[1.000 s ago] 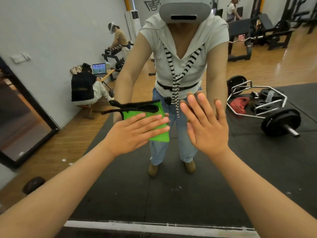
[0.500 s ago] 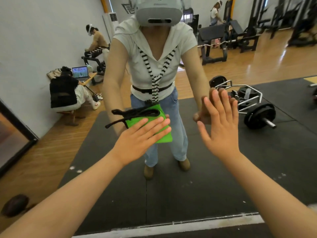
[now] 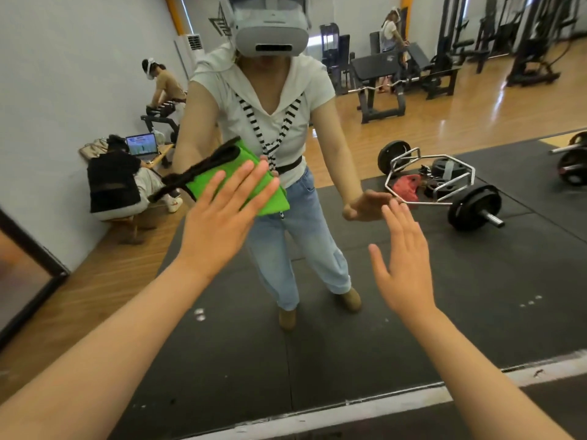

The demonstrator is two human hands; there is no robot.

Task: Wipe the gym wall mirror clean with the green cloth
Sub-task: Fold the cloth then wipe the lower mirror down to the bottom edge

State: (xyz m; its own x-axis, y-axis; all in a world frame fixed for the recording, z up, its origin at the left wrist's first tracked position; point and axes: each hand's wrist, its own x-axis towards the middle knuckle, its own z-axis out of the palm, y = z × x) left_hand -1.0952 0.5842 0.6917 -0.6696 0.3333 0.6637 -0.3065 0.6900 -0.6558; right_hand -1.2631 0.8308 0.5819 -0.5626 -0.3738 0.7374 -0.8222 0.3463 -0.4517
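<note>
Your left hand (image 3: 219, 223) lies flat with fingers straight, pressing the green cloth (image 3: 236, 160) against the mirror (image 3: 349, 328), left of centre. The cloth looks soft, light and folded. It will likely bunch or slide on the glass, so press on its middle with the palm, clear of the black strap (image 3: 193, 176) trailing at its left edge. Your right hand (image 3: 403, 262) is open and empty, close to the glass — whether it touches, I cannot tell. No container shows.

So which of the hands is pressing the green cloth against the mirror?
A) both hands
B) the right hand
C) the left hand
C: the left hand lies flat on the green cloth, while the right hand is bare beside it.
</note>
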